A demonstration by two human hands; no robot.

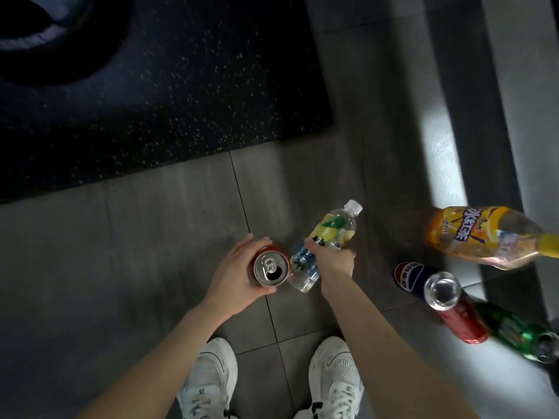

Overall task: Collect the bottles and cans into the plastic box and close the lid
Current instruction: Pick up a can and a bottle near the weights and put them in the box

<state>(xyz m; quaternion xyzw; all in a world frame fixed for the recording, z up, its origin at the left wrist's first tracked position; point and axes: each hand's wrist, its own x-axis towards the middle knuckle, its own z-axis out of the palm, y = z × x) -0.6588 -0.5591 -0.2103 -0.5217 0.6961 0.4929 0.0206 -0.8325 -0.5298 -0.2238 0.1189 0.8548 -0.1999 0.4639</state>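
My left hand (234, 275) is wrapped around an opened red can (270, 269), seen from its silver top. Right beside it, my right hand (332, 261) grips a clear bottle with a yellow lemon label and white cap (329, 234), held tilted with the cap pointing away. On the floor to the right lie a large orange iced-tea bottle (484, 237), a blue Pepsi can (411, 278), a clear bottle seen end-on (443, 290), a red can (462, 325) and a green bottle (520, 331). The plastic box is out of view.
A dark speckled rubber mat (151, 101) covers the floor ahead on the left, with a round dark object (60, 34) at its far corner. My white sneakers (208, 379) stand on grey tiles below my arms. A bright strip of floor (447, 161) runs along the right.
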